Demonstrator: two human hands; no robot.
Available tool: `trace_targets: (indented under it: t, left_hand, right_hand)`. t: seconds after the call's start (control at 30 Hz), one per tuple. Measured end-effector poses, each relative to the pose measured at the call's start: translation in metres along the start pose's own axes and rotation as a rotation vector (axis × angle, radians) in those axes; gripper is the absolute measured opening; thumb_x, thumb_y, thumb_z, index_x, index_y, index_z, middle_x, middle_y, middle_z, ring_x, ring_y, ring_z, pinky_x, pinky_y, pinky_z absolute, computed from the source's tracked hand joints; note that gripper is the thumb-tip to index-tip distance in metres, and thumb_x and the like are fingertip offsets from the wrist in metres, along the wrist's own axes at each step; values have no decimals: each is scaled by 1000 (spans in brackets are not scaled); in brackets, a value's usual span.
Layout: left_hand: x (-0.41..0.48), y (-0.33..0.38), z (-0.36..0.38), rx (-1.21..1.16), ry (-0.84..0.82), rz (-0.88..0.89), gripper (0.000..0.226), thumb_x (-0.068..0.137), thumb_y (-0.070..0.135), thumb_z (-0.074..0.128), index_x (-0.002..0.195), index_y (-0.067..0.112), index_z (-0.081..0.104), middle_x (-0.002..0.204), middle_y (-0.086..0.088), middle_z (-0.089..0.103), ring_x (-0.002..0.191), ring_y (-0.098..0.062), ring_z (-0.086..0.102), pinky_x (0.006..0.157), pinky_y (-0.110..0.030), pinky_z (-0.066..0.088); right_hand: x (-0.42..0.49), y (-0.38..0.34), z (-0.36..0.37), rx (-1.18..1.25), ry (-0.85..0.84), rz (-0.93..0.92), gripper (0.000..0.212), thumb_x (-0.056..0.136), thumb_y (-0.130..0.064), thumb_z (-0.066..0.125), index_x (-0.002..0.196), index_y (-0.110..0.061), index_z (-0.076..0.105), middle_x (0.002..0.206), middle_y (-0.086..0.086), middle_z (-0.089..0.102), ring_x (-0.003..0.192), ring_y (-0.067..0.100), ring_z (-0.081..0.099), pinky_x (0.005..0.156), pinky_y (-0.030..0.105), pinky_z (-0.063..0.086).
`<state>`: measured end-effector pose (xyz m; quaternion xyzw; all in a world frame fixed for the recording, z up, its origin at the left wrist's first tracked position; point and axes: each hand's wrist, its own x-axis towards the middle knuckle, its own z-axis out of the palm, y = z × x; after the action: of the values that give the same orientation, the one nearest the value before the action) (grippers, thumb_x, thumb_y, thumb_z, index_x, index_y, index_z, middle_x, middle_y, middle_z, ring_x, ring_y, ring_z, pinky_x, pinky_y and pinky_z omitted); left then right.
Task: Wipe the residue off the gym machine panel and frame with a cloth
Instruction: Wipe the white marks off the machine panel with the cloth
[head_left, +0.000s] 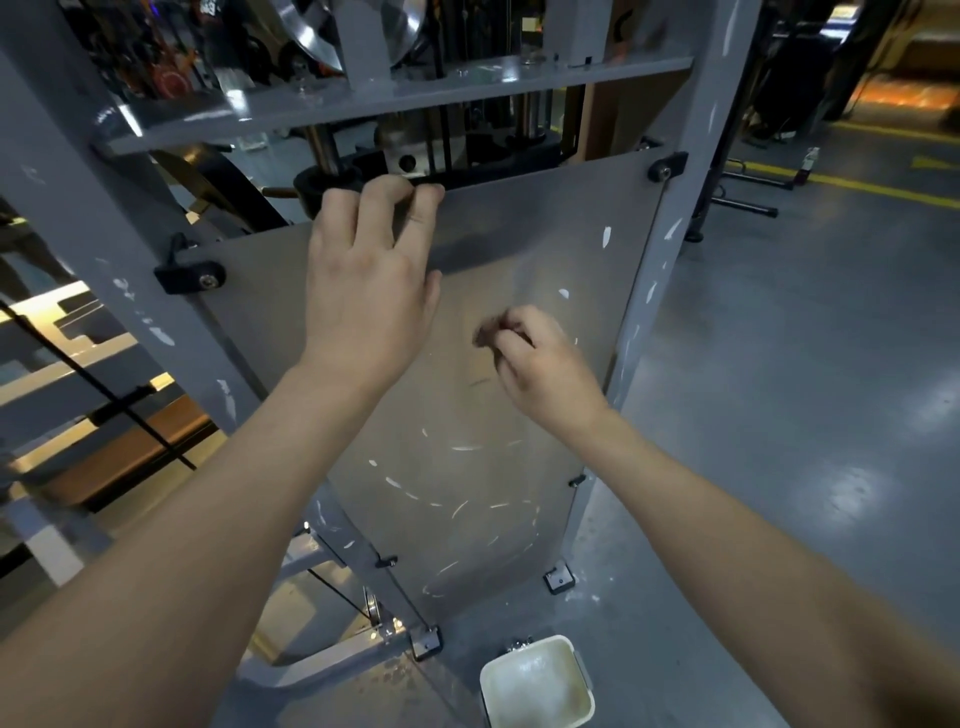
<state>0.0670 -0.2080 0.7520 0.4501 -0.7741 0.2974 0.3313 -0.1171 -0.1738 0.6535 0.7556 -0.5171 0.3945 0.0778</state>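
- Head view, far left: the frame (78, 171) carries white flecks of residue (161, 335), not yet wiped.
- Left hand (374, 270) grips the top edge of the panel (493, 249), fingers curled over it.
- Panel is held between the frame's two uprights by black clips (189, 275). Pale streaks cluster on its lower half, with a few higher up.
- Right hand (540, 358) is at the panel's middle, fingers bunched together. There is a small dark blur at the fingertips, and I cannot tell whether it is a cloth.
- No cloth shows plainly anywhere.
- Tub (537, 686), white, stands on the floor (779, 364) near the panel's foot.
- Right upright (691, 156) is flecked too.
- Risks:
  - Hard rubbing could flex the thin panel against its clips.
  - Dry wiping may only smear the streaks.
  - The left fingers over the top edge are close to the machine parts behind.
  - A step back could knock the tub.
- Writing: none is legible, and a blurred mark at top left cannot be read.
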Motion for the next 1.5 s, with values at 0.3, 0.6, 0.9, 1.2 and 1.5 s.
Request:
trace_targets:
  t: [0.3,0.6,0.9,1.2,1.5]
  left_hand:
    - [0,2,0,15,-7,-6,64,86,23,67,145,13,46,135,-14,50,112,-31,33,97,-43,39]
    - [0,4,0,20,-2,-8,63,85,24,67,144,11,47,134,-16,50,111,-32,33,97,-44,40]
    - [0,5,-2,23,-21,-11,63,88,25,67,144,9,45,135,-17,49,112,-32,31,100,-46,41]
    - [5,22,-20,-51,-92,-51,64,89,26,63,146,4,43,136,-18,43,121,-37,35,112,-52,32]
    - [32,48,-10,-87,-157,65,70,87,23,58,152,5,39,144,-15,40,136,-36,31,122,-54,20]
  right_hand:
    - [-4,-6,2,20,64,43,17,92,2,55,102,1,68,105,12,57,96,28,62,84,39,55]
    - [0,3,2,13,214,100,12,93,3,55,95,0,66,101,13,58,88,31,60,79,43,53]
    - [10,19,-9,2,316,183,12,94,0,56,98,-2,67,100,13,60,90,30,63,80,45,54]
    - [-8,7,-66,114,213,474,9,103,-25,51,105,-17,55,99,-2,60,86,15,62,70,35,51]
    - [1,38,-92,627,297,784,24,102,-13,51,120,-21,65,82,-13,68,67,-8,62,65,11,49]
